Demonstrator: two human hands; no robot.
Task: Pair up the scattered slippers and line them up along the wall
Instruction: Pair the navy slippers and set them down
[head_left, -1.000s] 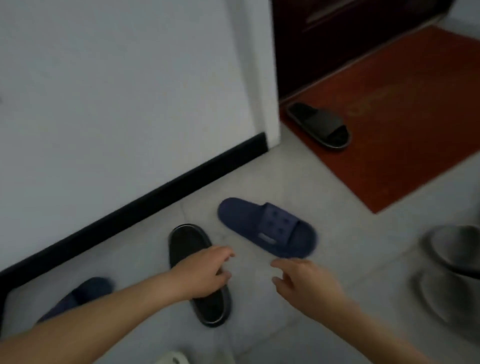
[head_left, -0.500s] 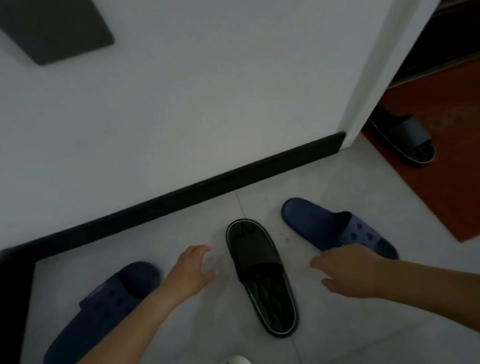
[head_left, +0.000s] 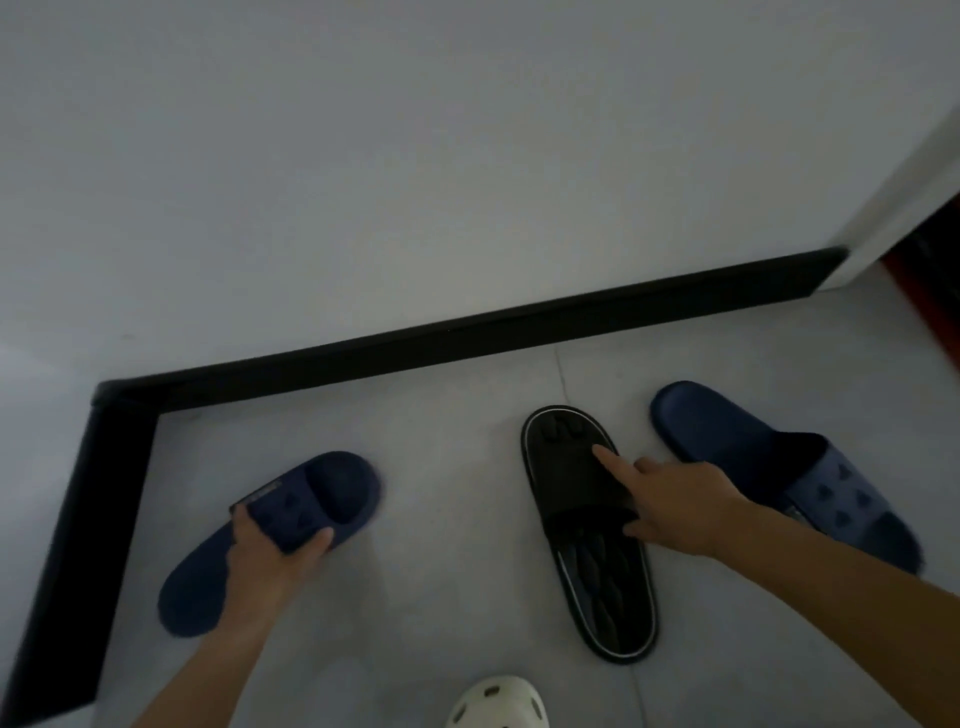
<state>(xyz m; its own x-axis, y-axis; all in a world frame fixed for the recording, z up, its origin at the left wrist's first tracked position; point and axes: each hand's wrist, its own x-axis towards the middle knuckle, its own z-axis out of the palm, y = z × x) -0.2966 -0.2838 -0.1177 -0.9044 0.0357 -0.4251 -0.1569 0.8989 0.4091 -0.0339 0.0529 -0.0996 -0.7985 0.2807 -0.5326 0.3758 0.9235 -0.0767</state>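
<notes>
A moment ago the left hand (head_left: 270, 551) was only reaching. Now its fingers (head_left: 317, 538) hold the strap of the left blue slipper (head_left: 332, 488), which lies on the floor (head_left: 441, 519) near the wall (head_left: 415, 182). Pairing can start: the other blue slipper (head_left: 727, 436) lies on the right. The right hand (head_left: 685, 509) has moved onto the black slipper (head_left: 566, 452), one finger straight, gripping nothing.

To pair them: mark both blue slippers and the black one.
Left blue slipper (head_left: 283, 512): head view, its strap.
Right blue slipper (head_left: 836, 493): head view, its strap.
Black slipper (head_left: 608, 587): head view, its ribbed footbed.
</notes>
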